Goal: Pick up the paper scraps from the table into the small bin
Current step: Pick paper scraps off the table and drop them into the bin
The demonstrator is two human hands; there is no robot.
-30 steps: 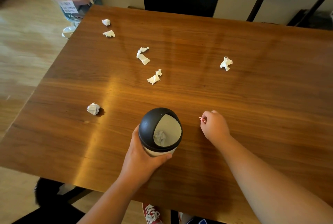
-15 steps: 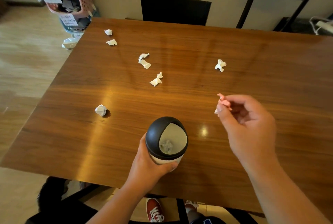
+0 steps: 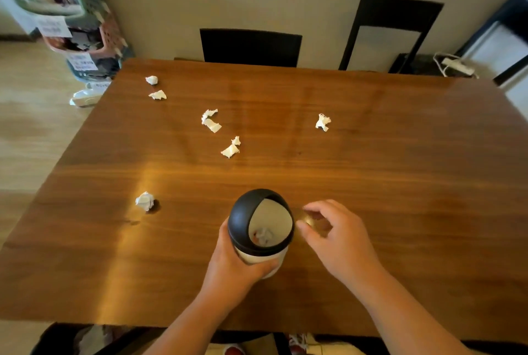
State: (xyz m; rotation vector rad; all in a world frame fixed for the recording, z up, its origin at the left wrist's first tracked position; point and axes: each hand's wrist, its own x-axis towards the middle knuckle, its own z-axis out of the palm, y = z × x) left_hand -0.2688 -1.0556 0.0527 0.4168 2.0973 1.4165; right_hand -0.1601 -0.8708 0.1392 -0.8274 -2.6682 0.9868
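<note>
A small white bin with a black domed lid (image 3: 241, 219) stands near the table's front edge, and my left hand (image 3: 237, 271) grips its body. Crumpled paper (image 3: 264, 236) lies inside its opening. My right hand (image 3: 340, 237) hovers just right of the opening, fingers apart, with nothing visible in them. White paper scraps lie on the table: one ball (image 3: 145, 201) to the left of the bin, a pair (image 3: 230, 150) in the middle, another pair (image 3: 211, 121) beyond it, two (image 3: 157, 94) near the far left corner, and one (image 3: 323, 121) at the right.
The wooden table (image 3: 400, 183) fills most of the view. A black chair (image 3: 250, 46) and a taller one (image 3: 391, 29) stand at its far edge. Stacked plastic baskets (image 3: 74, 26) sit on the floor at the far left.
My right hand lifted a small scrap from the table, carried it left to the bin opening and now has its fingers apart. My left hand kept hold of the bin.
</note>
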